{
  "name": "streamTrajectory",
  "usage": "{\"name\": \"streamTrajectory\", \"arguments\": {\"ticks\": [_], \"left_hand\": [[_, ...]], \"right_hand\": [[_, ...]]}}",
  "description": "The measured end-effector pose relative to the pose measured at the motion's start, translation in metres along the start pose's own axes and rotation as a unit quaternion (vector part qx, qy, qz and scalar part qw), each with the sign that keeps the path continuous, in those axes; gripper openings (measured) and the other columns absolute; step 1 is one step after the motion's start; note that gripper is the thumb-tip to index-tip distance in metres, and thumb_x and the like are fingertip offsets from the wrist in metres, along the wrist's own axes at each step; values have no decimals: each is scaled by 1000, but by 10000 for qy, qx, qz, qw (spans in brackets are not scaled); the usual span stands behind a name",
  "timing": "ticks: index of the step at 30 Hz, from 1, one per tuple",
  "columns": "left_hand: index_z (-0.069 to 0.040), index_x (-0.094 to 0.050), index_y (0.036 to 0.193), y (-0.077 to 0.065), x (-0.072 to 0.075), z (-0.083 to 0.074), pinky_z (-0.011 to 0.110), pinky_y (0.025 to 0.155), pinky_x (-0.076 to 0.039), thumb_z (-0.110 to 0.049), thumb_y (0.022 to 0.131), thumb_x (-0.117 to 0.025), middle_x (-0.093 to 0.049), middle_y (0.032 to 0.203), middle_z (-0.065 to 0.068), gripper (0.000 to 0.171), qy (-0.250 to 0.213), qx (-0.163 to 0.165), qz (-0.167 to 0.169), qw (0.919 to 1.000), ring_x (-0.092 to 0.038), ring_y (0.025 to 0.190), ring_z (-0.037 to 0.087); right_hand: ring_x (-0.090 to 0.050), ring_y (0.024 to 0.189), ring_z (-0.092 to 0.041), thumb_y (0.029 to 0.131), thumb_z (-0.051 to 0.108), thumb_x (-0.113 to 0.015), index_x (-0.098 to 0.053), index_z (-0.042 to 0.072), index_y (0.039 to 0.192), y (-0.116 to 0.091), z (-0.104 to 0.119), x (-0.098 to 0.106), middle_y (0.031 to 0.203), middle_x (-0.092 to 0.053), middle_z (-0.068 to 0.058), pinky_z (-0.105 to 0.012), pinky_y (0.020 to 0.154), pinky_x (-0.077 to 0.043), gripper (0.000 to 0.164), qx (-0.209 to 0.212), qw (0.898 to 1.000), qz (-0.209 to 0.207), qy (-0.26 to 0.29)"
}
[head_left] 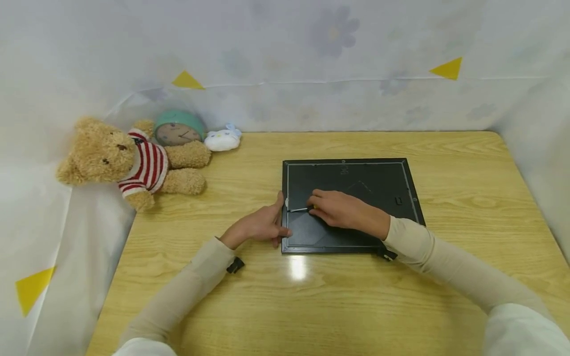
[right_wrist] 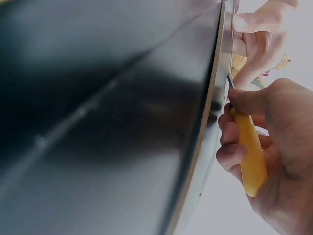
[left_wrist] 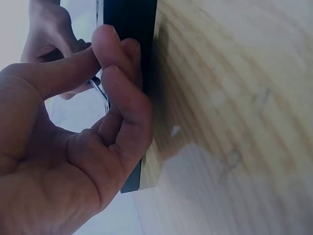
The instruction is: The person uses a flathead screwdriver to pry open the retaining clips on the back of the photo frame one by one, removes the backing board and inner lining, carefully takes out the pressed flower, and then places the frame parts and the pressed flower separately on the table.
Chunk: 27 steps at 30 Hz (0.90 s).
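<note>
A black picture frame lies with its back panel up on the table. My left hand grips its left edge, thumb over the rim and the other fingers curled against the outer side, as the left wrist view shows. Over the back panel, my right hand holds a screwdriver by its yellow handle. The thin metal shaft points left, its tip right at the frame's inner left edge, between the left hand's thumb and forefinger. Most of the handle is hidden by fingers in the head view.
A teddy bear in a striped shirt lies at the table's back left. Beside it are a teal round clock and a small white plush. The wood-grain table meets a white patterned curtain at the back.
</note>
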<state>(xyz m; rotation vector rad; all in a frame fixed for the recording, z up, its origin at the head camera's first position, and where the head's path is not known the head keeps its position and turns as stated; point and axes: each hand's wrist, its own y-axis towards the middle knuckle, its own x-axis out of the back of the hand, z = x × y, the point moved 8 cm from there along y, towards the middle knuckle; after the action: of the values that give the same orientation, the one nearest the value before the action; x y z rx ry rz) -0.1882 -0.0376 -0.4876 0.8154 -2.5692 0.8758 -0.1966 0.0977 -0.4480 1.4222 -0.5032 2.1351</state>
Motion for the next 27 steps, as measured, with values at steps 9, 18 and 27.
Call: {"name": "streamTrajectory", "arguments": {"ticks": [9, 18, 27], "left_hand": [[-1, 22, 153, 0, 1, 2, 28, 60, -50, -15, 95, -70, -68, 63, 5, 109, -241, -166, -122, 9995, -67, 55, 23], [0, 22, 153, -1, 0, 3, 27, 60, -49, -15, 95, -70, -68, 64, 4, 110, -221, -109, -119, 9996, -68, 55, 23], [3, 23, 152, 0, 0, 2, 25, 54, -45, -13, 95, -70, -67, 61, 4, 110, -169, -272, -131, 9994, -67, 54, 24]], "right_hand": [[-53, 68, -15, 100, 16, -63, -67, 2, 102, 13, 16, 4, 87, -54, -8, -30, 62, -49, 14, 194, 9893, 508, -1351], [-53, 66, -15, 99, 15, -64, -65, 3, 98, 14, 13, 4, 86, -53, -6, -29, 61, -49, 12, 148, 9915, 498, -1190], [-54, 68, -13, 97, 12, -66, -64, 7, 95, 15, 5, 5, 84, -55, -2, -31, 63, -49, 6, -98, 9988, 336, -333]]}}
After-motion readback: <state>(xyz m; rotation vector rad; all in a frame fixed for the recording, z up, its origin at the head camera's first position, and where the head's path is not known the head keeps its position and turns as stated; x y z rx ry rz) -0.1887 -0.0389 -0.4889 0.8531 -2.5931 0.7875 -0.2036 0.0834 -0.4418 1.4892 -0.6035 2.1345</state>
